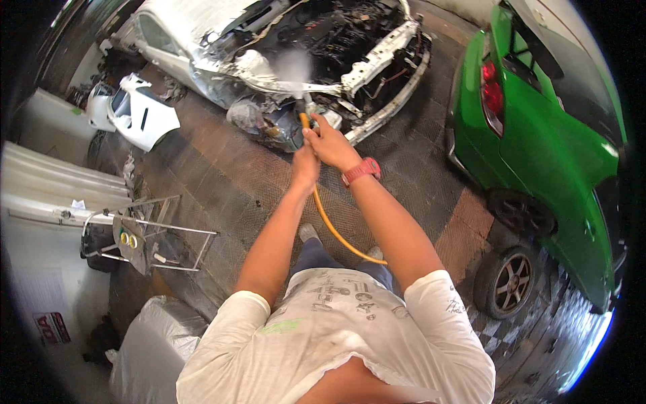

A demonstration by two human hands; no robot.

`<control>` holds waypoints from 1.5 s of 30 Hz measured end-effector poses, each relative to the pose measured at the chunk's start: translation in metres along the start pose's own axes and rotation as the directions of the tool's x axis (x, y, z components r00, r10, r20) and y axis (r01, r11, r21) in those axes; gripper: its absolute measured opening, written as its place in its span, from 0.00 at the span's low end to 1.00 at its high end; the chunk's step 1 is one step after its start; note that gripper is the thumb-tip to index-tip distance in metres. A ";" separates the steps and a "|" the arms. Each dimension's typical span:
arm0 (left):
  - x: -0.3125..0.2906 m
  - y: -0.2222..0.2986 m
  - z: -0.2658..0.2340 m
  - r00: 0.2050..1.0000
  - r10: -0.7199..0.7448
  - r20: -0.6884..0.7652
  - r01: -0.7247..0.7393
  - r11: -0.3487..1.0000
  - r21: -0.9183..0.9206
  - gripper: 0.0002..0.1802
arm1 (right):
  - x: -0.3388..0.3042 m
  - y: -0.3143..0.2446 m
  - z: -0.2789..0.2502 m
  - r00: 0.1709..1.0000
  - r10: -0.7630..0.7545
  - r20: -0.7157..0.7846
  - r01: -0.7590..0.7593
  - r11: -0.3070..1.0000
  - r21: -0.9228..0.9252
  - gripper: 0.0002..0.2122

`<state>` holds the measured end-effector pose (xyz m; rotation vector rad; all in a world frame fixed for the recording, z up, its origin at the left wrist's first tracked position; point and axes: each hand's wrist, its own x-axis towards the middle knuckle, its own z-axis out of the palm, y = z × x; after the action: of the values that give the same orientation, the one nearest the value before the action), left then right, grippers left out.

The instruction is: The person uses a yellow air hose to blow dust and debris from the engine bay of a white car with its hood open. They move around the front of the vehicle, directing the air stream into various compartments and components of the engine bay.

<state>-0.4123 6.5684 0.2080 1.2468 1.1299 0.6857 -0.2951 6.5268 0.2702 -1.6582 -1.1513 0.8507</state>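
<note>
My right hand (331, 143), with a red watch on its wrist, closes around a spray gun (307, 101) that is mostly hidden by the fingers. White mist (293, 66) rises from its tip over the front corner of a white car (168, 37). Just below, my left hand (306, 165) is closed around an orange hose (330, 219), which loops back toward my legs. The car's front is stripped down: its engine bay (323, 40) lies open and the bare bumper beam (397, 111) shows. Crumpled clear plastic (245, 116) hangs at the corner nearest my hands.
A green car (545, 135) stands on the right, with a loose wheel (508, 279) on the floor beside it. White body panels (145, 114) lie at the left. A metal-framed stand (171, 229) and a plastic-covered object (155, 350) are nearer on that side.
</note>
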 end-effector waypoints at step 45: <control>0.302 -0.001 -0.501 0.978 -0.104 -0.181 0.045 0.951 -0.305 0.31 | 0.577 -0.198 0.540 0.934 0.356 -0.043 -0.211 0.642 0.737 0.22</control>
<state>-0.7728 7.0257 0.1556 0.8888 1.1757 0.9006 -0.6513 7.2594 0.2495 -1.2009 -0.3106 1.1391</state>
